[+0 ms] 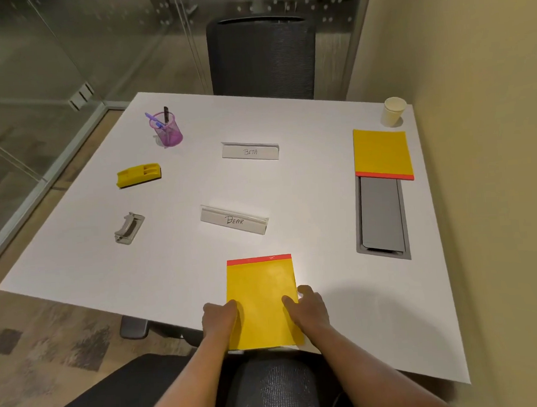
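Mesh chair back [272, 388], 2 hands [219, 319] [308, 311] round flat yellow pad [262, 301]

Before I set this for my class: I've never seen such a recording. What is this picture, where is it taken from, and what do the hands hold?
No machine: a person wears one wide-angle head camera, looking down at their arms. The left hand and right hand hold a yellow notepad with a red top strip by its sides, at the near edge of the white table. Beyond stand two white name cards, Bear and Beta. Left: a purple mesh pen cup, a yellow plastic block, a grey metal tool. Right: another yellow notepad and a pale paper cup.
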{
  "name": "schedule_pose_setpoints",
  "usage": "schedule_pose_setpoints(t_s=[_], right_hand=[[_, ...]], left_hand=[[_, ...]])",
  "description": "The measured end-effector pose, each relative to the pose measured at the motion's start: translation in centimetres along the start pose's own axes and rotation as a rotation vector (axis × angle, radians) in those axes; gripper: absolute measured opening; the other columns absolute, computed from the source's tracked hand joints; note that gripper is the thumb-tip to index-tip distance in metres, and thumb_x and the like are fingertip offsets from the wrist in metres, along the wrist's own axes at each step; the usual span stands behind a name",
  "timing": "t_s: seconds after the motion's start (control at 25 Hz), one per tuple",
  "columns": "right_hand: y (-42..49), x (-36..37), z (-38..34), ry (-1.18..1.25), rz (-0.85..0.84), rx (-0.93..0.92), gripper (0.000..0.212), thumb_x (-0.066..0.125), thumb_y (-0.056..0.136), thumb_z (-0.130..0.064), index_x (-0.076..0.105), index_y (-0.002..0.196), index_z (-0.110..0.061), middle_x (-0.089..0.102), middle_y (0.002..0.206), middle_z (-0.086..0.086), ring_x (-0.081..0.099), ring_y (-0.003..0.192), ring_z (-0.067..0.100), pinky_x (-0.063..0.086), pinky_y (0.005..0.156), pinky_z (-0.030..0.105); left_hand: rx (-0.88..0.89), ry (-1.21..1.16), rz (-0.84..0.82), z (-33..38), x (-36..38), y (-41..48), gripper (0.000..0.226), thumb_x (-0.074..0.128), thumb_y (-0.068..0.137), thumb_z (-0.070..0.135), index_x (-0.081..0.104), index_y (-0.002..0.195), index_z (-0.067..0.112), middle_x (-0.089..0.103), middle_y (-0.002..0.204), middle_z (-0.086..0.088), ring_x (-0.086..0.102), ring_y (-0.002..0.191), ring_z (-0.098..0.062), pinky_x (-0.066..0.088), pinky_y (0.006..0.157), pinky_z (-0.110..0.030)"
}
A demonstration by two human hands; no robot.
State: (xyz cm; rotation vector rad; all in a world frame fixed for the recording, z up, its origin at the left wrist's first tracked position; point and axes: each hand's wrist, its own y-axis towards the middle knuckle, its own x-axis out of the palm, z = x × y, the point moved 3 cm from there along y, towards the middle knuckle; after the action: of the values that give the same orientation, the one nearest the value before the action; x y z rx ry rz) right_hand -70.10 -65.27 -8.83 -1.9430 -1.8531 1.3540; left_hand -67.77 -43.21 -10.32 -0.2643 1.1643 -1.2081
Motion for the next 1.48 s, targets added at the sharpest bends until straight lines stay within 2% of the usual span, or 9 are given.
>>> schedule_pose_setpoints(t_s=[0.16,0.28,0.48,0.6,0.88,1.0,1.12,1.28,1.48], right_hand=[[-0.1,-1.7,1.9,0.020,0.021,0.020,0.058,0.056,0.093,-0.048,0.044,0.141,-0.019,0.048,0.141,0.010,0.051,0.125,0.028,0.043,0.095,0.035],[-0.3,-3.3,3.4,0.058,0.043,0.030,0.056,0.056,0.095,-0.048,0.045,0.141,-0.019,0.048,0.142,0.010,0.051,0.126,0.028,0.044,0.097,0.035],[-0.9,-7.5,6.2,0.078,0.173,0.057,0.056,0.057,0.094,-0.046,0.045,0.141,-0.018,0.051,0.138,0.010,0.055,0.121,0.028,0.047,0.094,0.036],[-1.0,-11.1,8.1,0.089,0.247,0.086,0.051,0.056,0.095,-0.045,0.047,0.137,-0.017,0.054,0.134,0.009,0.056,0.117,0.027,0.046,0.089,0.035],[-1.0,-19.3,13.5,0.076,0.404,0.244,0.051,0.052,0.098,-0.043,0.047,0.139,-0.013,0.053,0.136,0.012,0.056,0.119,0.033,0.049,0.098,0.044],[-0.8,-21.2,14.9,0.093,0.427,0.305,0.055,0.052,0.099,-0.043,0.044,0.143,-0.012,0.049,0.142,0.014,0.053,0.125,0.035,0.047,0.099,0.044],[-0.7,-22.1,15.9,0.084,0.435,0.336,0.058,0.054,0.098,-0.044,0.043,0.144,-0.011,0.048,0.144,0.014,0.052,0.127,0.036,0.046,0.101,0.047],[-0.6,-22.2,16.2,0.070,0.420,0.324,0.059,0.055,0.097,-0.043,0.044,0.144,-0.009,0.048,0.142,0.015,0.053,0.125,0.037,0.047,0.101,0.048],[-0.9,-22.0,14.8,0.014,0.439,0.302,0.062,0.057,0.096,-0.042,0.038,0.146,-0.013,0.043,0.143,0.017,0.046,0.129,0.037,0.044,0.102,0.049]], left_hand=[[0.075,0.127,-0.024,0.7,2.0,-1.5,0.025,0.045,0.104,0.021,0.056,0.119,0.003,0.062,0.119,-0.015,0.056,0.097,-0.026,0.050,0.093,-0.038],[0.154,0.036,-0.036,2.1,3.8,-3.1,0.021,0.041,0.105,0.013,0.051,0.124,0.009,0.056,0.116,-0.009,0.052,0.096,-0.023,0.045,0.085,-0.035],[0.241,-0.033,-0.105,5.3,8.0,-5.7,0.018,0.036,0.101,0.007,0.048,0.106,0.021,0.053,0.094,0.000,0.052,0.083,-0.017,0.046,0.075,-0.035],[0.269,-0.064,-0.170,7.2,11.7,-7.5,0.021,0.037,0.099,0.005,0.049,0.106,0.021,0.056,0.097,-0.002,0.053,0.084,-0.017,0.047,0.076,-0.036],[0.310,-0.107,-0.316,10.3,21.1,-12.3,0.028,0.042,0.099,0.005,0.047,0.115,0.027,0.056,0.115,0.000,0.058,0.087,-0.017,0.053,0.084,-0.040],[0.371,-0.026,-0.330,10.8,23.8,-13.5,0.033,0.045,0.095,0.000,0.052,0.118,0.023,0.061,0.119,-0.005,0.058,0.087,-0.016,0.051,0.081,-0.035],[0.450,0.133,-0.294,11.0,25.2,-14.2,0.043,0.047,0.092,-0.001,0.056,0.131,0.012,0.059,0.124,-0.013,0.061,0.103,-0.027,0.054,0.085,-0.036],[0.495,0.293,-0.262,11.0,25.6,-14.4,0.038,0.050,0.090,0.005,0.057,0.126,0.011,0.052,0.119,-0.015,0.059,0.107,-0.033,0.056,0.093,-0.045],[0.523,0.466,-0.275,10.9,24.2,-14.2,0.034,0.053,0.092,0.020,0.049,0.123,0.006,0.047,0.122,-0.015,0.054,0.112,-0.034,0.052,0.087,-0.038]])
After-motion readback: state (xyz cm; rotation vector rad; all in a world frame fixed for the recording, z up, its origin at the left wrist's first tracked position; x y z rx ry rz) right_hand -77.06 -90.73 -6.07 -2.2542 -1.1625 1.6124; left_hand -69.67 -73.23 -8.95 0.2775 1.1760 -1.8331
